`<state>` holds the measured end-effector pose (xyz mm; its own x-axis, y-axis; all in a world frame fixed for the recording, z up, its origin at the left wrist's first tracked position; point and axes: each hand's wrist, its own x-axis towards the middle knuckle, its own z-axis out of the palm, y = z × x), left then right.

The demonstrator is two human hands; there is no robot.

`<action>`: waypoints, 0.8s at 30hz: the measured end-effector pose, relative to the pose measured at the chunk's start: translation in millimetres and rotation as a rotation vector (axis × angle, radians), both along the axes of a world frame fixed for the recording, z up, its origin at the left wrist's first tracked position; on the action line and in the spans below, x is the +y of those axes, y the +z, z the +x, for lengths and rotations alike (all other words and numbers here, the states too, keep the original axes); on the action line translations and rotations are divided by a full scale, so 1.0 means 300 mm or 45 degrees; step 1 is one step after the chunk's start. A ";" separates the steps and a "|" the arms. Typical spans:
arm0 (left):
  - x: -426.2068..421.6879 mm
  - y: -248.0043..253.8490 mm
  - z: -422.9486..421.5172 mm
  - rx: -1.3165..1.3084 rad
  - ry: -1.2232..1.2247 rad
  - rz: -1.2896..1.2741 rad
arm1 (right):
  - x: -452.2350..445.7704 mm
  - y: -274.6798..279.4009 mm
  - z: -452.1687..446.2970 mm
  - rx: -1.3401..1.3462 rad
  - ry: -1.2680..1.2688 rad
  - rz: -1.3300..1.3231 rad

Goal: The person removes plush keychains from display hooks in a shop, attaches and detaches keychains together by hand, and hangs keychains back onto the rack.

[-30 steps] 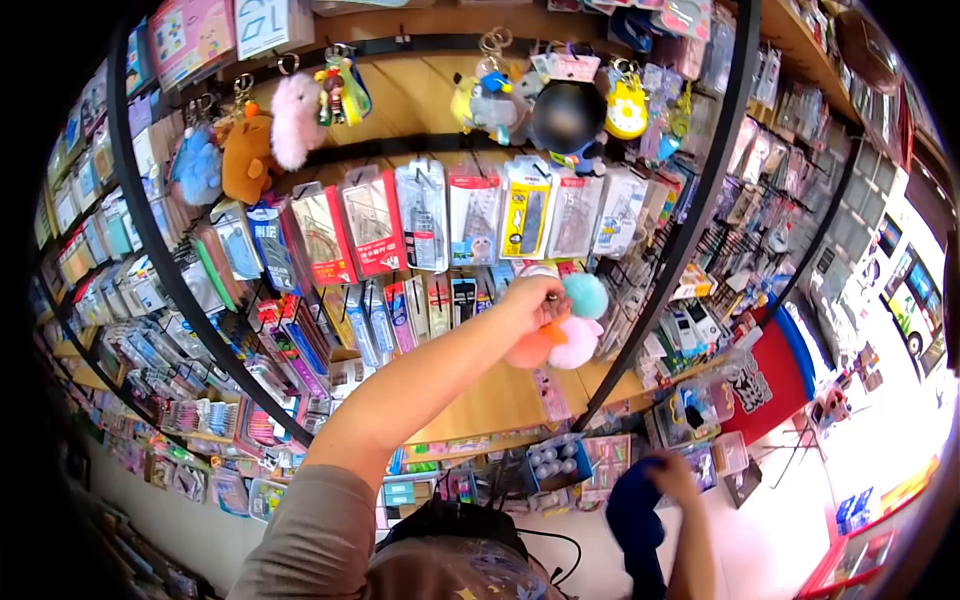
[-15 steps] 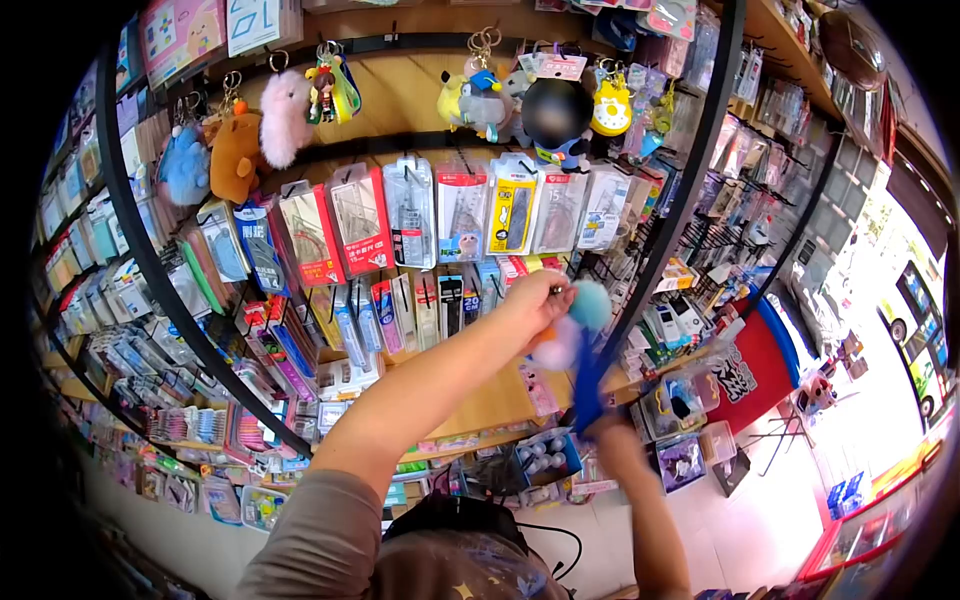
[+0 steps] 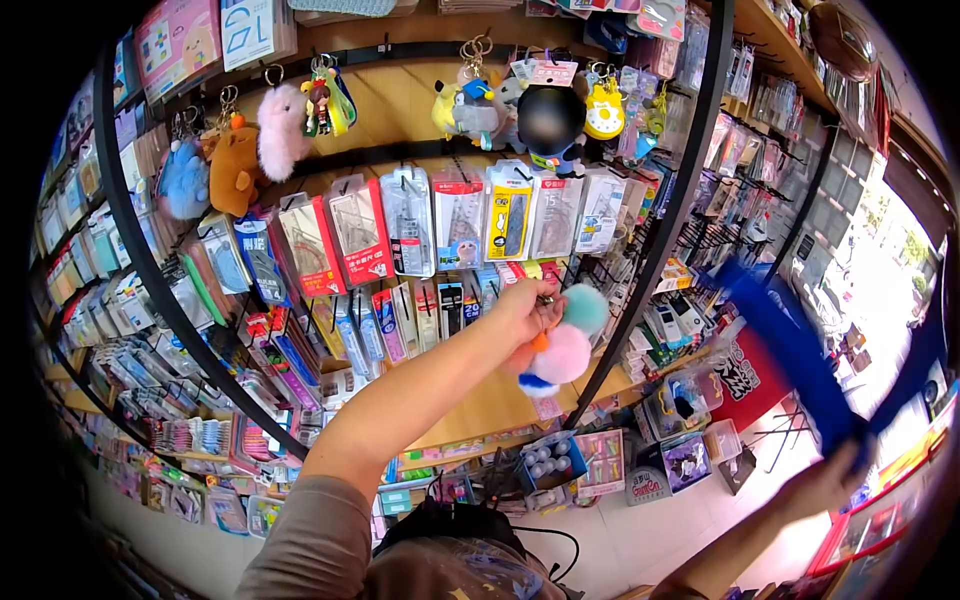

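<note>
My left hand point(image 3: 530, 312) is closed around the metal tops of a bunch of fluffy pom-pom keychains, held out in front of the shelf. A teal pom-pom point(image 3: 585, 309) and a pink pom-pom point(image 3: 562, 354) show most plainly, with orange and blue-and-white ones partly covered. Far to the right, my right hand point(image 3: 835, 478) grips a blue cloth point(image 3: 790, 350), which is smeared by motion and splits into two strips. Behind my left hand hang packaged ruler sets point(image 3: 460, 222).
Plush keychains point(image 3: 235, 168) hang from hooks above the rulers. A black upright post point(image 3: 655, 250) stands right of my left hand. Below are a blue box of white balls point(image 3: 552, 462) and plastic bins point(image 3: 685, 395). A red panel point(image 3: 738, 385) stands at the right.
My right hand and the blue cloth have swung away from the pom-poms, far to the right. My left hand still holds the pom-poms in nearly the same place, now less covered.
</note>
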<state>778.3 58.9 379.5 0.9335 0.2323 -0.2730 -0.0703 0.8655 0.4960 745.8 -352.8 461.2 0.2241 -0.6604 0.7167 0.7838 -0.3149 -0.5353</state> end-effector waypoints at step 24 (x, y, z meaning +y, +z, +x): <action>0.011 -0.007 -0.055 -0.083 0.080 -0.065 | -0.034 0.002 0.012 -0.205 -0.036 -0.013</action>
<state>761.8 62.3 377.4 0.9336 0.2787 -0.2254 -0.1561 0.8823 0.4441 749.4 -363.1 461.9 0.0871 -0.6576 0.7483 0.8497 -0.3430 -0.4004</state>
